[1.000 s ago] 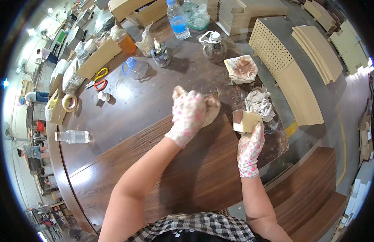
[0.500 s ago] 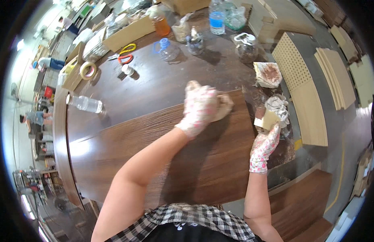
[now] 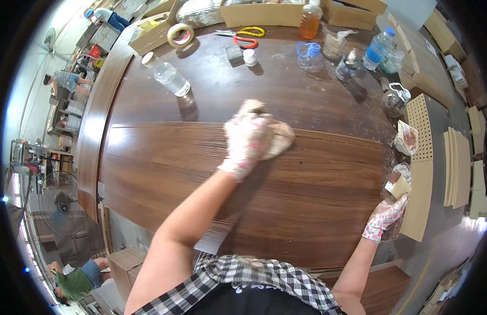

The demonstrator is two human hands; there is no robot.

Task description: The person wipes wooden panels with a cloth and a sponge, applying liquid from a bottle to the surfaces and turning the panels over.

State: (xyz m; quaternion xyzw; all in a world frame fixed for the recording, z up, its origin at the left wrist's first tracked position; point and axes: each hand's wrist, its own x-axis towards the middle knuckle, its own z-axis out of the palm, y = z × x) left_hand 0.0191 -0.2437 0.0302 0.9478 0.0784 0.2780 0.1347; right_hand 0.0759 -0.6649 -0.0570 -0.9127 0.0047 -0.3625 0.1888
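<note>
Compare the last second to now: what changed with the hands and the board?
The left hand slid its rag leftward, away from the right hand, across the wooden panel. Nothing taken or released. The right hand stays at the panel's right edge, gripping the small pale block. The bottles and tape roll on the table look undisturbed.

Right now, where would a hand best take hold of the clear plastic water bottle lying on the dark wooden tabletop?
Grip the clear plastic water bottle around its mid-body, coming from above. It lies on its side with its white cap toward the far left, so its round barrel faces up and the tabletop around it looks open enough for fingers.
</note>
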